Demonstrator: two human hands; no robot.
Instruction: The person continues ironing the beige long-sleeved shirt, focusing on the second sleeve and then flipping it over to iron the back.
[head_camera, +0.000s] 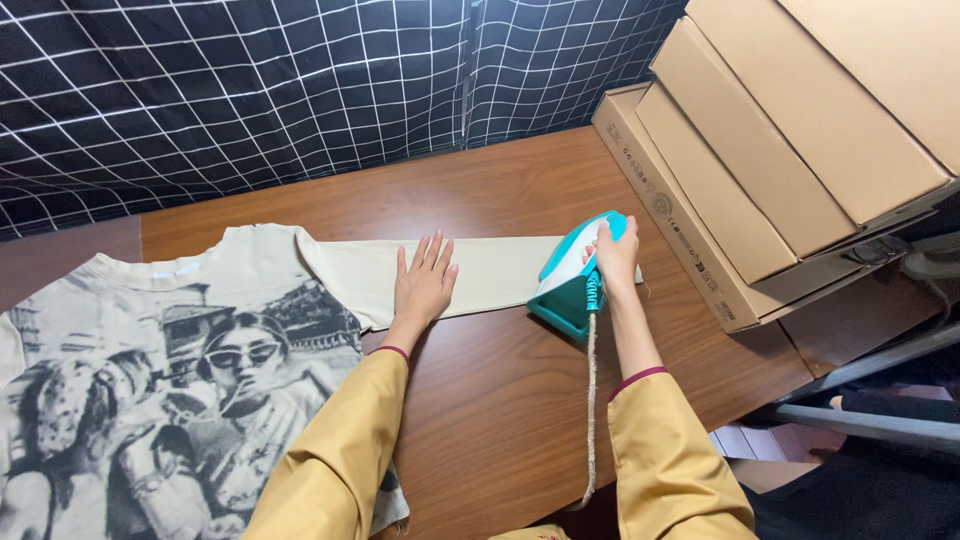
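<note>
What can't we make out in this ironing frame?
- Head view: the soleplate of the iron faces down onto the sleeve, so contact is unseen.
- The right hand covers the iron's handle; its fingers' wrap is hidden.
- The shirt is cut off by the left and bottom edges.
- The cord runs off the bottom edge; no plug in view.
- Small print on the cardboard boxes is too small to read.

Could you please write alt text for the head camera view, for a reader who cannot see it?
A person's right hand holds a teal and white iron on the cream sleeve of a printed shirt, while the left hand presses the sleeve flat on a wooden table. Cardboard boxes are stacked at right.
</note>
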